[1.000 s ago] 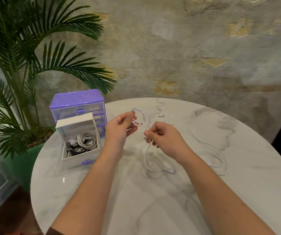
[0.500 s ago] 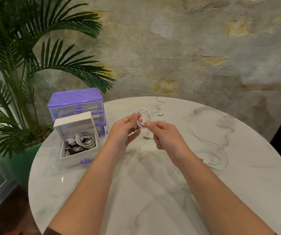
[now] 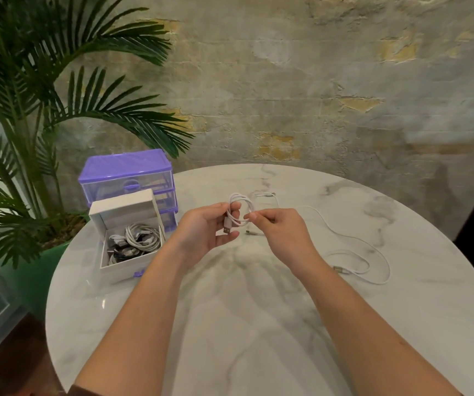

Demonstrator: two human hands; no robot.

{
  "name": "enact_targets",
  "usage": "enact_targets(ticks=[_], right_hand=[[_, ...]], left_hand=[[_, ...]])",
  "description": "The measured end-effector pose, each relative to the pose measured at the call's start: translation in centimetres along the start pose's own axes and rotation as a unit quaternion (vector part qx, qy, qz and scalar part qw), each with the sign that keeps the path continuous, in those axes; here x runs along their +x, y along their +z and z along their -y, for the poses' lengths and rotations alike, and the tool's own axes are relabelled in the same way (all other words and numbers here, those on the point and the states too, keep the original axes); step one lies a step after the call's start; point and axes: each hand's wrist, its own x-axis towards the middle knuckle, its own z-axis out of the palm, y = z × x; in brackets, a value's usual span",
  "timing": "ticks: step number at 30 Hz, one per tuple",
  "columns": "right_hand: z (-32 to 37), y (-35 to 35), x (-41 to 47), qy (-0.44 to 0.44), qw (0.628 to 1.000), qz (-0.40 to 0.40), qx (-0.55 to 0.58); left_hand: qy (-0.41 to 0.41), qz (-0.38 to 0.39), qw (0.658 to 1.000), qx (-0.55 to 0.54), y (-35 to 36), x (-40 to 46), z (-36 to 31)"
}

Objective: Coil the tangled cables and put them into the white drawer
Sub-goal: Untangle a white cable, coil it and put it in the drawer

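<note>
A small coil of white cable (image 3: 241,208) is held above the middle of the round marble table (image 3: 258,324). My left hand (image 3: 204,230) grips the coil's left side, with a USB plug hanging below the fingers. My right hand (image 3: 283,228) pinches the coil's right side between thumb and forefinger. A second white cable (image 3: 353,252) lies loose on the table to the right, its plug near my right wrist. The white drawer (image 3: 127,235) sits pulled out at the left, open on top, with several coiled cables inside.
A purple plastic drawer unit (image 3: 128,178) stands behind the white drawer at the table's far left. A potted palm (image 3: 30,124) in a green pot leans over that corner. A rough plaster wall runs behind the table.
The hanging loop of cable has been wound into a tight coil between both hands. My right hand has moved up to the coil beside the left.
</note>
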Motion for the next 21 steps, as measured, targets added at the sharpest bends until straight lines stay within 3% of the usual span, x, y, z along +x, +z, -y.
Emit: enact_targets(ticks=[7, 12, 15, 21], right_hand=[[-0.5, 0.4, 0.1, 0.006, 0.995, 0.037, -0.089], [-0.2, 0.5, 0.0, -0.003, 0.993, 0.065, -0.094], [0.0, 0.3, 0.0, -0.012, 0.998, 0.044, -0.044], [-0.1, -0.5, 0.2, -0.011, 0.999, -0.040, 0.010]], left_hand=[[-0.082, -0.036, 0.996, -0.007, 0.2, 0.1, -0.5], [-0.075, -0.067, 0.995, -0.009, -0.2, 0.1, -0.5], [-0.051, -0.068, 0.996, -0.025, -0.3, 0.2, -0.4], [0.002, -0.052, 0.996, 0.077, 0.1, 0.6, -0.2]])
